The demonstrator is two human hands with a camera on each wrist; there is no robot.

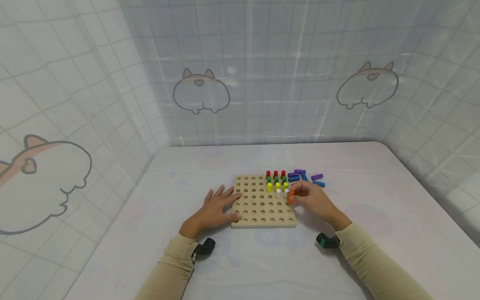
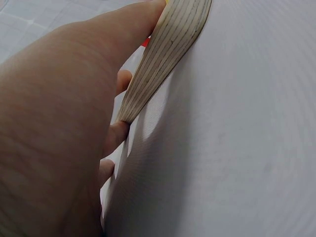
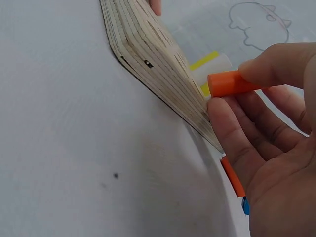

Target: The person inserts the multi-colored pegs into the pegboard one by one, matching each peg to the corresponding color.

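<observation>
A wooden pegboard (image 1: pixel 262 223) with rows of holes lies on the table, its layered edge (image 2: pixel 163 54) close up in the left wrist view. My left hand (image 1: pixel 215 210) rests spread at its left side, with thumb and a finger on the board. With thumb and fingers my right hand (image 1: pixel 315 202) pinches an orange peg (image 3: pixel 229 83) at the board's right edge, beside a white peg (image 1: pixel 286 193). Red pegs (image 1: pixel 275 173), green pegs (image 1: pixel 276 180) and yellow pegs (image 1: pixel 277 187) stand in rows at the upper right of the board.
Loose purple pegs (image 1: pixel 316 177) and blue pegs (image 1: pixel 318 183) lie on the table beyond my right hand. Another orange peg (image 3: pixel 232 176) lies beside the board in the right wrist view. A printed curtain (image 1: pixel 262 104) hangs behind the table.
</observation>
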